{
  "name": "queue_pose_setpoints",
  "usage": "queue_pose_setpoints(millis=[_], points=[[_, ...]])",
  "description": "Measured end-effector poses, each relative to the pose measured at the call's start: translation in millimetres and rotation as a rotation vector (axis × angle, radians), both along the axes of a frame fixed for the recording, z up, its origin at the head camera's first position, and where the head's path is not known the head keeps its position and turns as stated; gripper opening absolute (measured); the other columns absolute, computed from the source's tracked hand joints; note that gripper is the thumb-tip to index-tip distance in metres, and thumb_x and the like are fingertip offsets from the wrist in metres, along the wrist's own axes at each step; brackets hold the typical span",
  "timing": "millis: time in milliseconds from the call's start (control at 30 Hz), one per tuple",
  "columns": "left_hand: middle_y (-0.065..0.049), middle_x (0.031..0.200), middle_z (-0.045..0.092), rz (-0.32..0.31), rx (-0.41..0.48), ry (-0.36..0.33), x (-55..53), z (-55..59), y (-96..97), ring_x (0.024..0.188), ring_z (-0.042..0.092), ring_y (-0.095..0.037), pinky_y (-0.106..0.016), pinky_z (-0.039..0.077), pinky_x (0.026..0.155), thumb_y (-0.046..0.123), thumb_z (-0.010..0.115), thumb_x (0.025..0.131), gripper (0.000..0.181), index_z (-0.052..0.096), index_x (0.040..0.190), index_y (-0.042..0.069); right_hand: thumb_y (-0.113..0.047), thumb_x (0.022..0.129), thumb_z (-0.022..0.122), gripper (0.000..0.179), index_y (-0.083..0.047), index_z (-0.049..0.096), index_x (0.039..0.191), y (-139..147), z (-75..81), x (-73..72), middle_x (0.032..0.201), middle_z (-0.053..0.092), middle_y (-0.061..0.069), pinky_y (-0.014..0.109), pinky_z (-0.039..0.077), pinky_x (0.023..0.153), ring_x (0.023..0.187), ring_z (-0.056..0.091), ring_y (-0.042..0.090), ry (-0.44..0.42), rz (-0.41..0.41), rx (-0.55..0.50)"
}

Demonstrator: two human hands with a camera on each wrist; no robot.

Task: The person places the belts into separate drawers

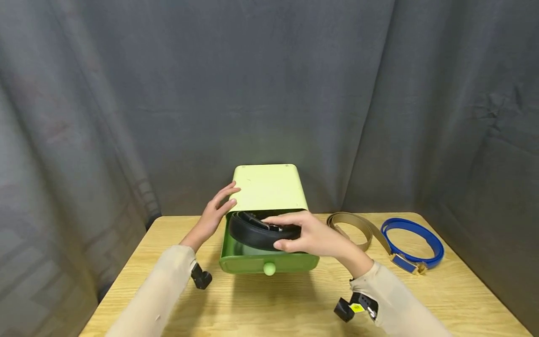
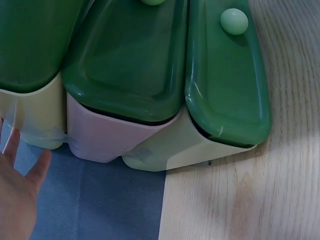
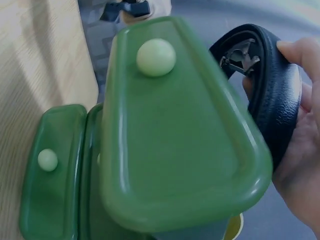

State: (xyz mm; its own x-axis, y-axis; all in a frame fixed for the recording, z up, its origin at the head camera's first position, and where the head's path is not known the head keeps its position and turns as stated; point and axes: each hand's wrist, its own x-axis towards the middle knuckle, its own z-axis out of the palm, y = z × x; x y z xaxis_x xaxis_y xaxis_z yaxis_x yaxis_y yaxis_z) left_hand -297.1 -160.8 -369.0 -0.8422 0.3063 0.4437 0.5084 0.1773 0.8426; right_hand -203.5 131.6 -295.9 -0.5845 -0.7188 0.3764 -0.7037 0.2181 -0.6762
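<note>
A coiled black belt (image 1: 252, 236) with a metal buckle is tilted at the opening of a pulled-out green drawer (image 1: 241, 266). My right hand (image 1: 320, 236) grips the coil at its right side, thumb in front and fingers over the top. The right wrist view shows the belt (image 3: 284, 95) between thumb and fingers, beside the drawer front (image 3: 180, 140). My left hand (image 1: 212, 219) touches the left side of the pale yellow-green cabinet (image 1: 269, 187) with its fingers extended. In the left wrist view, that hand (image 2: 17, 192) is partly cut off at the edge.
Right of the cabinet lie a coiled tan belt (image 1: 351, 219) and a coiled blue belt (image 1: 438, 245) with gold-coloured buckles. Below the pulled-out drawer, the left wrist view shows a pink unit (image 2: 100, 130) and a pale one (image 2: 155, 155). Grey curtains (image 1: 269, 93) stand behind the wooden table (image 1: 177, 229).
</note>
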Motion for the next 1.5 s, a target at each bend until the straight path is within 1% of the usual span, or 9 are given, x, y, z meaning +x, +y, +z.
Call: queue_pose_setpoints(millis=[133,300,367,567,833,1033,1200,1400,1500], points=[[0.001,0.161,0.028,0.003,-0.016,-0.023,1.4,3.1,-1.0,0.148,0.019,-0.02,-0.058,0.024,0.114,0.02,0.051,0.105,0.039,0.052,0.143,0.011,-0.015,0.091,0.074,0.044,-0.003,0.063,0.132,-1.0,-3.4,-9.0,0.127,0.066,0.009,0.03,0.051,0.092,0.113,0.062,0.015,0.027,0.024,0.073],[0.004,0.161,0.027,-0.003,-0.037,-0.046,2.1,3.2,0.8,0.148,0.02,-0.019,-0.056,0.026,0.113,0.023,0.052,0.105,0.042,0.051,0.145,0.014,-0.017,0.091,0.074,0.045,-0.002,0.063,0.132,0.3,-7.1,-20.7,0.126,0.066,0.009,0.028,0.051,0.086,0.103,0.062,0.011,0.035,0.021,0.145],[0.005,0.161,0.027,-0.007,-0.037,-0.05,1.6,3.3,2.1,0.148,0.02,-0.018,-0.056,0.026,0.113,0.024,0.052,0.105,0.042,0.051,0.146,0.015,-0.018,0.091,0.074,0.045,-0.003,0.063,0.132,0.4,-7.4,-24.5,0.126,0.066,0.009,0.028,0.051,0.086,0.103,0.061,0.01,0.044,0.013,0.174],[0.003,0.161,0.028,-0.009,-0.024,-0.035,2.1,2.1,4.3,0.148,0.019,-0.019,-0.057,0.024,0.114,0.02,0.052,0.105,0.041,0.052,0.145,0.012,-0.019,0.091,0.074,0.043,-0.004,0.065,0.131,-1.9,-13.7,-33.7,0.127,0.066,0.007,0.032,0.05,0.095,0.115,0.061,0.015,0.098,0.035,0.245],[0.004,0.16,0.029,-0.002,-0.021,-0.023,6.1,2.0,5.4,0.148,0.02,-0.017,-0.055,0.025,0.114,0.021,0.052,0.105,0.04,0.053,0.144,0.013,-0.015,0.086,0.079,0.04,-0.006,0.07,0.124,-6.0,-25.1,-37.6,0.12,0.07,0.003,0.027,0.051,0.093,0.11,0.064,0.012,0.166,0.04,0.323],[0.002,0.16,0.03,0.005,-0.015,-0.014,6.1,0.4,4.1,0.148,0.02,-0.018,-0.055,0.025,0.114,0.02,0.052,0.105,0.039,0.053,0.143,0.011,-0.016,0.084,0.081,0.04,-0.009,0.072,0.122,-9.2,-29.0,-36.0,0.117,0.071,-0.001,0.027,0.05,0.093,0.108,0.064,0.009,0.152,0.007,0.372],[0.002,0.16,0.03,0.001,-0.003,-0.011,5.4,0.5,4.7,0.147,0.021,-0.018,-0.053,0.026,0.114,0.018,0.052,0.105,0.039,0.053,0.143,0.01,-0.019,0.083,0.082,0.039,-0.009,0.072,0.12,-9.8,-29.9,-34.5,0.115,0.071,-0.001,0.027,0.05,0.092,0.106,0.064,0.009,0.163,0.009,0.365],[0.001,0.16,0.03,-0.003,0.005,-0.013,6.1,0.4,6.2,0.147,0.021,-0.018,-0.053,0.026,0.114,0.017,0.051,0.105,0.039,0.053,0.143,0.008,-0.015,0.086,0.079,0.038,-0.006,0.07,0.121,-6.3,-21.4,-31.2,0.115,0.072,0.002,0.031,0.053,0.089,0.103,0.066,0.013,0.058,0.035,0.23],[0.0,0.16,0.029,-0.002,0.001,-0.011,6.4,-0.3,6.5,0.147,0.021,-0.019,-0.055,0.025,0.114,0.017,0.051,0.105,0.039,0.052,0.143,0.008,-0.014,0.087,0.078,0.038,-0.005,0.069,0.122,-2.2,-16.5,-26.1,0.114,0.072,0.004,0.033,0.053,0.088,0.102,0.066,0.015,0.044,0.021,0.181]])
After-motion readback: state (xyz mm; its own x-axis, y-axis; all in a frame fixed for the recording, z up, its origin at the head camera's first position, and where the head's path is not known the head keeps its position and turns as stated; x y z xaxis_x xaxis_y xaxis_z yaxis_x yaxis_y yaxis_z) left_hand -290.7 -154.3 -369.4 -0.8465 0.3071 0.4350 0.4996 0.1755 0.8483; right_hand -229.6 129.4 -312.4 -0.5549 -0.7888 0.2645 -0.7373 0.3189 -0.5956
